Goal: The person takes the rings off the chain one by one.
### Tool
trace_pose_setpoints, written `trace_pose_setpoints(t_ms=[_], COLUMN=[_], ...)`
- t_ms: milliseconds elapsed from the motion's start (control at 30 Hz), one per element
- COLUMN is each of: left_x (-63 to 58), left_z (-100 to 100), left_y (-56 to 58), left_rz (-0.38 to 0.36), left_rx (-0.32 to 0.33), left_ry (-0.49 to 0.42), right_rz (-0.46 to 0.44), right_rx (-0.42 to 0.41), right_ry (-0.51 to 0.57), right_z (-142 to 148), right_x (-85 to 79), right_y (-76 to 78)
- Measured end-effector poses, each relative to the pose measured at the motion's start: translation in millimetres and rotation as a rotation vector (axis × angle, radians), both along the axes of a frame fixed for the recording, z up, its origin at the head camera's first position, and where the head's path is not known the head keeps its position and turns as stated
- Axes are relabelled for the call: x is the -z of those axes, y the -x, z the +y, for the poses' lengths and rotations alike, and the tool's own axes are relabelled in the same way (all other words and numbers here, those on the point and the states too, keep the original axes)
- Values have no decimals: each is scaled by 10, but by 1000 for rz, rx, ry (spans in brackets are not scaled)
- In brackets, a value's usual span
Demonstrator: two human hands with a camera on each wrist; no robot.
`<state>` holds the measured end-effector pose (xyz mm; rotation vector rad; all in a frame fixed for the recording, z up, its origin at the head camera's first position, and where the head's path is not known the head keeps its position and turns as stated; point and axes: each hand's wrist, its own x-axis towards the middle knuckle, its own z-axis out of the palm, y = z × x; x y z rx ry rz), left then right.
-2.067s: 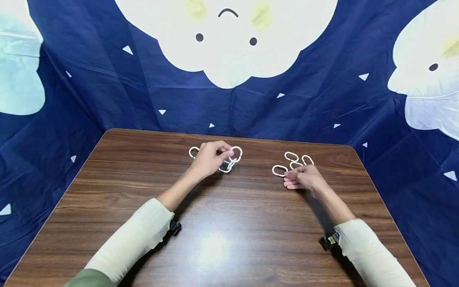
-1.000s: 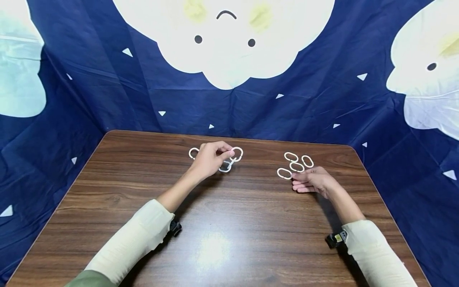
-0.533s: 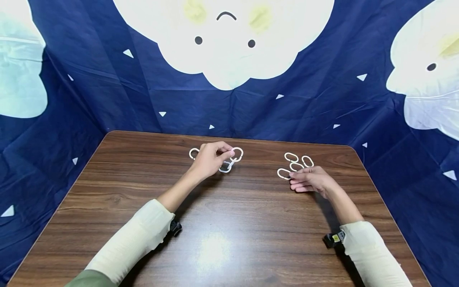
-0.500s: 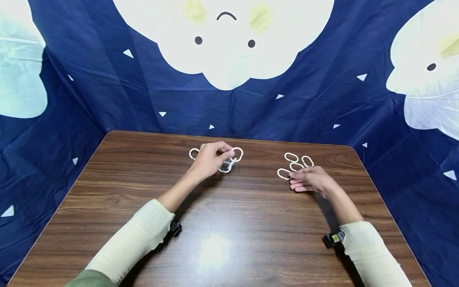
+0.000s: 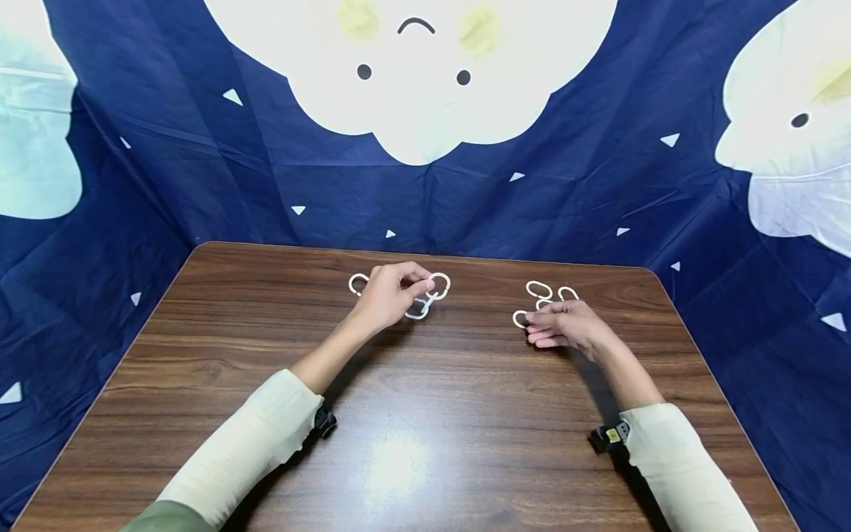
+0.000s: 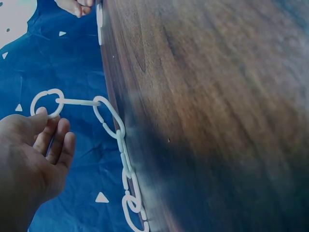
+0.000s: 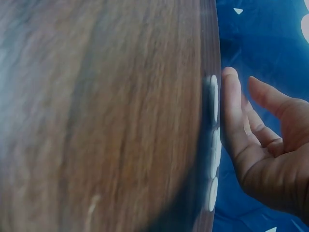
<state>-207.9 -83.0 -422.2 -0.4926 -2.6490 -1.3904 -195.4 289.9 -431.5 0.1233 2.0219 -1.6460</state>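
The sleeves (image 5: 239,443) run out of the head view. The right hand (image 5: 566,323), thumb and forefinger apart, hangs loosely over loose links (image 5: 545,299) on the table (image 5: 479,414), covering more of them than half a second ago; contact is unclear. The left hand (image 5: 391,292) pinches the raised end of a chain (image 6: 120,142) that slopes down leftward, partly hidden behind it. The farthest loose link's long axis runs mostly sideways.
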Motion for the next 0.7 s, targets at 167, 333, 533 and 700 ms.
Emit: trace_pose_setpoints(t_ms=[167,333,533,700], left_x=[5,7,6,11], left_z=[10,27,44,51], left_y=[-8,-13,-13,-18], left_rz=[-4,-4,-4,3], left_rx=[12,12,13,10], left_ry=[0,-4,-4,1], right_rz=[39,73,105,148], right_rx=[-3,17,30,5], right_ry=[-21,-46,-64,-59], right_z=[-100,-219,-363,-485], right_x=[-38,-106,-165,-198], right_y=[11,43,89,124])
